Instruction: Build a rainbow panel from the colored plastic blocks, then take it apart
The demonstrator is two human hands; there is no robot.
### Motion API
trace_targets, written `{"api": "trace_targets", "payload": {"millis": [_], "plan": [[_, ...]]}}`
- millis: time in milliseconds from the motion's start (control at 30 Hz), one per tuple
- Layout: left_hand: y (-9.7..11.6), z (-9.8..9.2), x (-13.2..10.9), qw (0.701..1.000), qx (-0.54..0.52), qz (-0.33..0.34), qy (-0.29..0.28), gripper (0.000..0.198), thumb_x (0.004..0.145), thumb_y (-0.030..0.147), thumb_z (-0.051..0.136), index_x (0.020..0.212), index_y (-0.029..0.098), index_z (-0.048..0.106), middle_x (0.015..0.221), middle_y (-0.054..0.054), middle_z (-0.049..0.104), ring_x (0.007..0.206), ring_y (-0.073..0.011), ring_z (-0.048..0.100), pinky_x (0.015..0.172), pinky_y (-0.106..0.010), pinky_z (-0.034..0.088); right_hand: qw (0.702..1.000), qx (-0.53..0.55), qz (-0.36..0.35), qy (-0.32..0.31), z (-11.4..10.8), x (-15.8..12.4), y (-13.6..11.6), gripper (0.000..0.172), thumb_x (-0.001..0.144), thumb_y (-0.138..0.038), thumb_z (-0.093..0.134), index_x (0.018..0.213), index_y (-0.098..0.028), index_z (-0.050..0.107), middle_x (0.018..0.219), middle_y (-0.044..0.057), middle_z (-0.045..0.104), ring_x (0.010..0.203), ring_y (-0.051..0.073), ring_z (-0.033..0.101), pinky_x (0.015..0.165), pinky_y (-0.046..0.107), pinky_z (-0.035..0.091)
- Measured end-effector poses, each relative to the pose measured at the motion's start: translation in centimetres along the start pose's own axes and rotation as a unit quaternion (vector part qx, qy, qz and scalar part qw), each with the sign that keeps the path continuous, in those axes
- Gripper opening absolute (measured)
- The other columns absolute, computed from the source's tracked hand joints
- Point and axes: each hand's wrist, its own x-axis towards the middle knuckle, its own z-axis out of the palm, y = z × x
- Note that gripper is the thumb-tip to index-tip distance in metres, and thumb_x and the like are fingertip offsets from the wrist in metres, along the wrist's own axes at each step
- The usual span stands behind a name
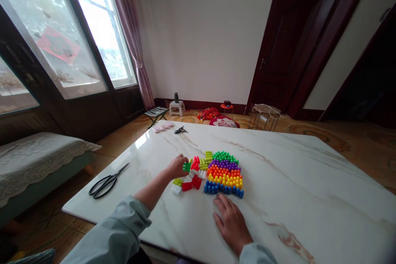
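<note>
Scissors (115,176): on table (293,177), left of left hand (177,167);
Pieces (225,173): just beyond right hand (230,223);
Pliers (180,130): beyond left hand

No text, brand or number can be read. The pink-red sheet (57,43) on the window (89,45) carries a faint pattern, too washed out to tell whether it includes characters. The dark container (176,97) on the white stool (177,108) is too small for any label to show. At the far edge of the worktop (293,173), the pale pinkish item (165,127) is partly pixelated and unreadable. No lettering can be made out on the coloured pieces (225,173).
</note>
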Motion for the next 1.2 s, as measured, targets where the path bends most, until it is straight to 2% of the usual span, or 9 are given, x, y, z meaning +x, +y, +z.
{"api": "trace_targets", "payload": {"millis": [100,200,267,333,467,733,867,1067,1200], "plan": [[2.8,0.1,-2.8,0.973,-0.178,-0.067,0.129,0.033,0.07,0.04,0.067,0.093,0.016,0.065,0.08,-0.003,0.063,0.072,-0.0155,0.057,0.069,-0.026,0.046,1.0,0.006,0.0,-0.005,-0.2,0.0,-0.1,0.035,0.082,-0.023,0.054,0.117,-0.02,0.058,0.122,0.009,0.06,0.109,0.024,0.058,0.092,0.038,0.049],[6.5,2.9,-6.6,0.9,-0.407,-0.122,0.097,0.042,0.077,0.052,0.059,0.098,0.016,0.064,0.068,0.0,0.061,0.06,-0.0117,0.054,0.056,-0.022,0.042,0.999,0.027,-0.018,-0.001,-0.4,-0.2,0.0,0.048,0.084,-0.031,0.056,0.129,-0.017,0.049,0.124,0.013,0.059,0.111,0.025,0.058,0.092,0.04,0.05],[9.0,5.8,-8.8,0.855,-0.492,-0.153,0.054,0.047,0.075,0.055,0.06,0.1,0.015,0.062,0.066,0.0,0.061,0.056,-0.0111,0.053,0.049,-0.02,0.038,0.998,0.049,-0.033,0.008,-0.4,-0.4,0.1,0.06,0.085,-0.034,0.055,0.139,-0.015,0.036,0.129,0.015,0.056,0.117,0.025,0.055,0.094,0.04,0.05],[11.0,8.5,-10.4,0.84,-0.524,-0.136,0.025,0.045,0.074,0.052,0.063,0.098,0.014,0.063,0.072,-0.002,0.065,0.06,-0.0127,0.056,0.053,-0.022,0.042,0.996,0.068,-0.049,0.016,-0.4,-0.6,0.2,0.067,0.088,-0.033,0.052,0.145,-0.015,0.024,0.134,0.015,0.052,0.123,0.024,0.051,0.096,0.038,0.049],[13.1,10.9,-11.2,0.867,-0.489,-0.081,0.043,0.037,0.078,0.044,0.062,0.099,0.015,0.066,0.091,-0.006,0.07,0.083,-0.0188,0.062,0.077,-0.027,0.048,0.995,0.092,-0.04,0.02,-0.4,-0.7,0.3,0.059,0.092,-0.027,0.042,0.147,-0.019,0.022,0.132,0.014,0.053,0.121,0.021,0.054,0.097,0.035,0.049],[12.2,10.5,-9.8,0.934,-0.35,-0.026,0.071,0.037,0.08,0.041,0.061,0.104,0.013,0.065,0.092,-0.007,0.07,0.081,-0.0194,0.062,0.074,-0.027,0.046,0.991,0.117,-0.022,0.064,0.3,-0.6,0.9,0.048,0.094,-0.018,0.036,0.141,-0.016,0.034,0.131,0.016,0.052,0.12,0.02,0.054,0.098,0.033,0.049],[11.1,10.7,-8.8,0.955,-0.291,0.031,0.044,0.032,0.077,0.037,0.065,0.098,0.012,0.066,0.085,-0.007,0.069,0.076,-0.0188,0.06,0.069,-0.027,0.044,0.99,0.097,-0.019,0.099,0.4,-0.5,1.1,0.046,0.091,-0.011,0.032,0.135,-0.017,0.043,0.119,0.014,0.06,0.109,0.021,0.061,0.09,0.033,0.053],[11.3,10.4,-7.8,0.957,-0.264,0.119,0.014,0.016,0.08,0.023,0.059,0.092,0.016,0.066,0.088,-0.005,0.067,0.082,-0.0167,0.061,0.074,-0.025,0.044,0.981,0.097,0.07,0.152,-0.9,-0.5,0.9,0.026,0.092,-0.026,0.043,0.115,-0.019,0.054,0.098,0.008,0.069,0.086,0.021,0.068,0.073,0.033,0.056],[11.8,11.3,-7.6,0.964,-0.232,0.128,0.036,0.017,0.078,0.02,0.059,0.094,0.018,0.066,0.089,-0.004,0.065,0.083,-0.0161,0.06,0.075,-0.025,0.044,0.947,0.176,0.171,0.209,-1.4,-0.6,1.2,0.026,0.091,-0.035,0.045,0.108,-0.018,0.054,0.095,0.009,0.068,0.083,0.02,0.067,0.069,0.03,0.055]]}}
